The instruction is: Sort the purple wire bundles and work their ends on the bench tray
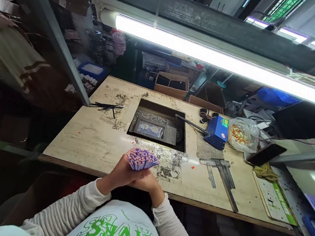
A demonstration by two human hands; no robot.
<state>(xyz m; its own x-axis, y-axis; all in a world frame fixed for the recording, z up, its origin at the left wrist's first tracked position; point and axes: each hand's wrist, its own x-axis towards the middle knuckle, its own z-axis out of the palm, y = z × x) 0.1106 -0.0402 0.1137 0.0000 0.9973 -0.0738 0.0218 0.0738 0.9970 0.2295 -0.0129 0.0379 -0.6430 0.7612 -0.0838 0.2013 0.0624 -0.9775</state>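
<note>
Just above the bench's front edge, a thick bundle of thin purple wires (140,164) stands upright with its pinkish-orange tips fanned toward me. My left hand (120,174) is wrapped round the bundle from the left side. My right hand (148,183) closes round it lower down on the right, its fingers partly hidden behind the left hand. The lower ends of the wires are out of sight. Beyond the bundle, a rectangular opening (179,142) in the bench holds a metal frame with a shiny, grey-blue pool (151,129).
On the wooden bench (80,143) lie black strips (106,106) at left and metal bars (227,178) at right. Farther back stand a blue box (217,132) with a dark tube and a clear bag of small pieces (242,134). A lit tube lamp (216,57) hangs low overhead.
</note>
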